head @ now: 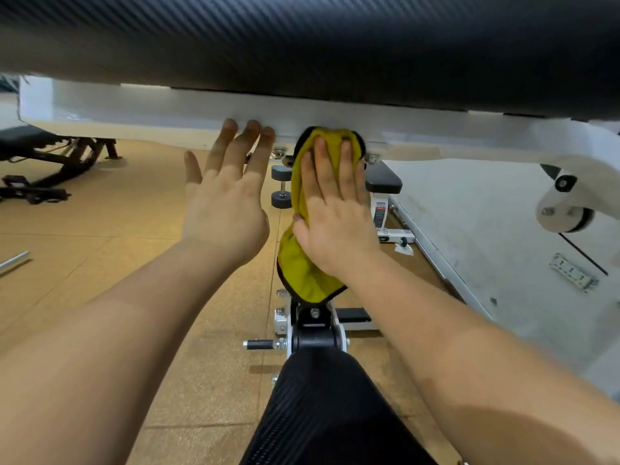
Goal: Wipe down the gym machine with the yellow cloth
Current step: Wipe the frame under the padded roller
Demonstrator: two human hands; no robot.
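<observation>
A black textured pad (302, 38) of the gym machine fills the top of the view, with a white metal frame bar (134, 109) running under it. My right hand (335, 209) lies flat on the yellow cloth (298, 263), pressing its upper part against the white bar while the lower part hangs loose. My left hand (224, 199) is beside it, fingers spread, fingertips touching the white bar, nothing in it. A black seat pad (322, 407) and its black-and-white bracket (313, 330) sit below between my forearms.
A black adjustable bench (50, 152) stands at the left on the tan floor. A dumbbell (281, 186) and a flat bench (382, 182) lie beyond the cloth. A white pivot arm (567, 196) hangs at the right above a grey floor area. A metal bar end (13, 260) shows at far left.
</observation>
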